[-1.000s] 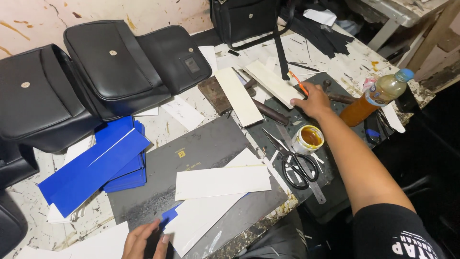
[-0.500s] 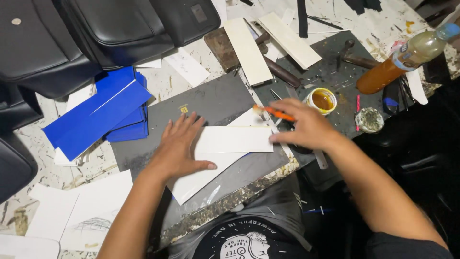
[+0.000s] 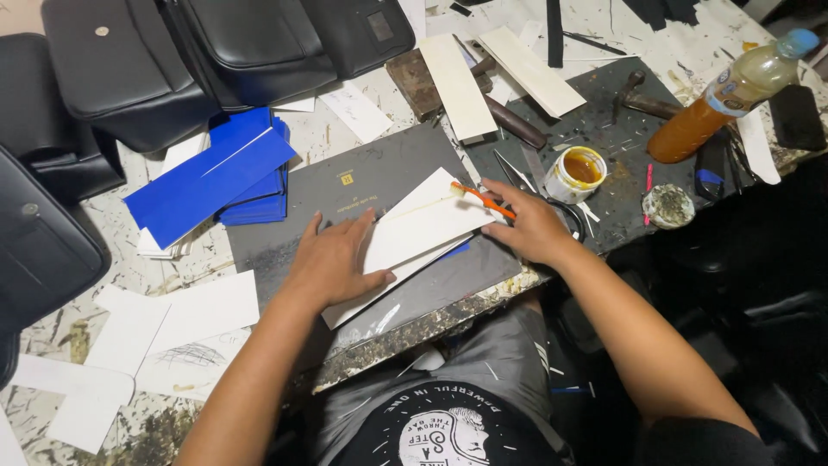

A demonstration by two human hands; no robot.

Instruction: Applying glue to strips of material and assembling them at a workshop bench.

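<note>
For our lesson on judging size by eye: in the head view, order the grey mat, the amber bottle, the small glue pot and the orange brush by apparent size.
1. grey mat
2. amber bottle
3. small glue pot and orange brush: too alike to rank; the brush is partly hidden by the right hand.

Two hands [image 3: 332, 263], one orange brush [image 3: 483, 200], one glue pot [image 3: 576, 173], one bottle [image 3: 733, 91], three black bags [image 3: 250, 43].

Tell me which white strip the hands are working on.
The white strip on the grey board, pinned by the left hand; the two long ones farther up lie untouched.
</note>
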